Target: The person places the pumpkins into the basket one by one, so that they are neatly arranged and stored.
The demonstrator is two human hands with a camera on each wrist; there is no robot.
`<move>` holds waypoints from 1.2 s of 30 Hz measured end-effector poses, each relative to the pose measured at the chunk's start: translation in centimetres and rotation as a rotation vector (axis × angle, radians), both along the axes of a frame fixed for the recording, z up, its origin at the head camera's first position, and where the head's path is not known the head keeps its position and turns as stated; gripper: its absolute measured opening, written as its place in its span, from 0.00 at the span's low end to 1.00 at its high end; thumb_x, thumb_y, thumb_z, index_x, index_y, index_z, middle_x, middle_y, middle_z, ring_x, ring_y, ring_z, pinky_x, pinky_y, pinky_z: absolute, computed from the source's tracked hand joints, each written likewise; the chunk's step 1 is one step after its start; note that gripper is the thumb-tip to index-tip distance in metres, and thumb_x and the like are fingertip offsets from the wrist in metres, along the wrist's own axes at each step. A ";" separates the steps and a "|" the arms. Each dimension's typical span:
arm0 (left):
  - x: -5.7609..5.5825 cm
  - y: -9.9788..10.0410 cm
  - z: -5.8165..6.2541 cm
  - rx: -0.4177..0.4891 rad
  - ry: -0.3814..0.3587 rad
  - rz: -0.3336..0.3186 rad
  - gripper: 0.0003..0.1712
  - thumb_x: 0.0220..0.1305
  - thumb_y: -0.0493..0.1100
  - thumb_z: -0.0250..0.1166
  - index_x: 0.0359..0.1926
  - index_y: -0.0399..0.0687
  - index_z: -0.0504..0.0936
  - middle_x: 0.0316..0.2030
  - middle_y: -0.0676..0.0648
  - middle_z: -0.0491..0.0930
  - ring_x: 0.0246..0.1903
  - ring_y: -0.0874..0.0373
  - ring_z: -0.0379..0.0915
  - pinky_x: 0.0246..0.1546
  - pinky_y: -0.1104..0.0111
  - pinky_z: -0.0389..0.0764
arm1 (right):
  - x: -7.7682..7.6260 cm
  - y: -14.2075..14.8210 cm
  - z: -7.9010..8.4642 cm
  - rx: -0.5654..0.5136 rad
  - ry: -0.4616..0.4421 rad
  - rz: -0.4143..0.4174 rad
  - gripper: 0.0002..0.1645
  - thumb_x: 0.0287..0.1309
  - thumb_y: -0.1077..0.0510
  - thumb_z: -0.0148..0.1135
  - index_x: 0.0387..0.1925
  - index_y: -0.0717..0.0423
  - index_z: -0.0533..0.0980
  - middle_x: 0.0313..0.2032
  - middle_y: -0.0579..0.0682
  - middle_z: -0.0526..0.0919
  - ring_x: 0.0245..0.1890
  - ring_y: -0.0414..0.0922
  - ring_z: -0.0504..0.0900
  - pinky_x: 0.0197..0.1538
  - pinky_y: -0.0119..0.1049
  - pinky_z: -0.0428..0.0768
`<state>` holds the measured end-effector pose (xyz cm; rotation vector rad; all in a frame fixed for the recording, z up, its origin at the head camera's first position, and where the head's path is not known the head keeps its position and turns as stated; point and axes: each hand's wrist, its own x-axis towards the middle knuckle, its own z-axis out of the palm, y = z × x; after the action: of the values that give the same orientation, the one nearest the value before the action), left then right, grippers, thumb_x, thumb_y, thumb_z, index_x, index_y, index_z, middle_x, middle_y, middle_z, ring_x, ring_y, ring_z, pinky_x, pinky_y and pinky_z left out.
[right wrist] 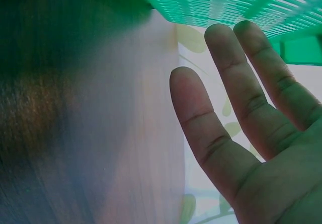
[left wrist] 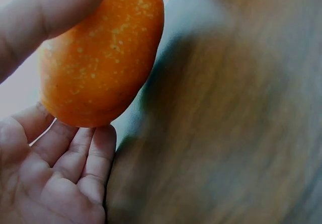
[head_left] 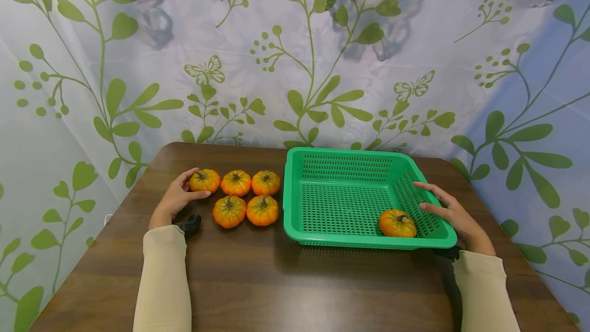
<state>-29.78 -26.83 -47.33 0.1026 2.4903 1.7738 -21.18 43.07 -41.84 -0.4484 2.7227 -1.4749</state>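
My left hand (head_left: 177, 197) holds the back-left small pumpkin (head_left: 205, 181) between thumb and fingers. Up close in the left wrist view, the thumb crosses that orange, speckled pumpkin (left wrist: 108, 58) while fingertips touch its other side. Beside it on the table are more small pumpkins, two (head_left: 236, 183) in the same back row and two (head_left: 262, 210) in front. My right hand (head_left: 456, 215) is at the right rim of a green plastic basket (head_left: 350, 240). Its fingers (right wrist: 193, 95) are extended and spread along the outer wall. One pumpkin (head_left: 397, 223) lies inside, in the near right corner.
The brown wooden table (head_left: 322, 291) reaches back to a curtain (head_left: 295, 55) printed with leaves and butterflies. Dark straps with a black device (head_left: 189, 225) sit at the wrists. The basket's left rim stands close to the pumpkin group.
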 end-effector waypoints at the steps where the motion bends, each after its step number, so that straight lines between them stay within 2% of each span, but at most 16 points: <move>1: 0.0 0.0 0.0 0.000 -0.003 0.004 0.53 0.71 0.34 0.72 0.86 0.33 0.49 0.83 0.27 0.48 0.82 0.29 0.44 0.81 0.41 0.48 | 0.0 0.0 0.0 -0.001 -0.005 0.000 0.36 0.81 0.60 0.57 0.84 0.51 0.62 0.82 0.58 0.57 0.65 0.23 0.61 0.54 0.22 0.75; 4: 0.0 0.0 0.1 0.003 -0.015 0.016 0.53 0.72 0.35 0.71 0.86 0.33 0.48 0.84 0.27 0.47 0.83 0.30 0.43 0.82 0.41 0.48 | 0.0 0.0 0.1 0.001 -0.024 -0.002 0.36 0.81 0.59 0.57 0.84 0.50 0.61 0.82 0.69 0.51 0.64 0.24 0.62 0.53 0.23 0.77; 7: 0.0 0.0 0.2 0.008 -0.026 0.029 0.53 0.73 0.36 0.71 0.86 0.34 0.48 0.84 0.28 0.46 0.83 0.30 0.43 0.82 0.42 0.48 | 0.1 0.0 0.2 0.013 -0.033 -0.004 0.37 0.81 0.59 0.57 0.85 0.50 0.60 0.82 0.73 0.49 0.63 0.23 0.61 0.52 0.24 0.78; 14: 0.3 0.2 0.5 0.017 -0.026 0.044 0.53 0.73 0.37 0.72 0.86 0.35 0.48 0.84 0.29 0.46 0.82 0.30 0.47 0.81 0.42 0.52 | 0.1 -0.1 0.2 0.026 -0.029 -0.012 0.37 0.81 0.58 0.57 0.85 0.51 0.60 0.82 0.72 0.51 0.63 0.24 0.61 0.53 0.23 0.76; 24: 0.1 0.2 0.7 0.036 -0.011 0.054 0.52 0.73 0.37 0.72 0.86 0.35 0.49 0.84 0.29 0.49 0.81 0.32 0.51 0.80 0.43 0.56 | 0.2 0.0 0.2 0.052 -0.021 -0.013 0.37 0.82 0.58 0.57 0.85 0.50 0.59 0.83 0.70 0.51 0.70 0.31 0.59 0.54 0.22 0.73; 28: 0.2 0.3 1.1 0.036 -0.005 0.058 0.53 0.73 0.36 0.71 0.86 0.33 0.48 0.84 0.29 0.48 0.82 0.33 0.50 0.81 0.44 0.54 | 0.2 0.1 0.2 0.050 -0.021 -0.013 0.37 0.82 0.57 0.57 0.85 0.50 0.60 0.83 0.69 0.51 0.72 0.33 0.59 0.54 0.22 0.73; 32: 0.4 0.4 1.7 0.043 0.000 0.065 0.52 0.73 0.36 0.71 0.86 0.32 0.48 0.84 0.29 0.48 0.83 0.34 0.47 0.81 0.45 0.53 | 0.2 0.0 0.2 0.049 -0.017 -0.011 0.37 0.82 0.58 0.57 0.85 0.50 0.60 0.83 0.67 0.52 0.71 0.32 0.59 0.54 0.23 0.73; 36: 0.4 0.3 2.2 0.055 0.005 0.062 0.52 0.73 0.35 0.71 0.86 0.33 0.49 0.84 0.29 0.50 0.82 0.35 0.49 0.81 0.48 0.56 | 0.1 0.0 0.2 0.047 -0.004 -0.005 0.37 0.82 0.58 0.57 0.85 0.52 0.60 0.83 0.68 0.52 0.68 0.27 0.59 0.54 0.22 0.73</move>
<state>-29.36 -26.48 -45.15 0.0333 2.4744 1.8691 -21.08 43.05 -41.66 -0.4363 2.7508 -1.4074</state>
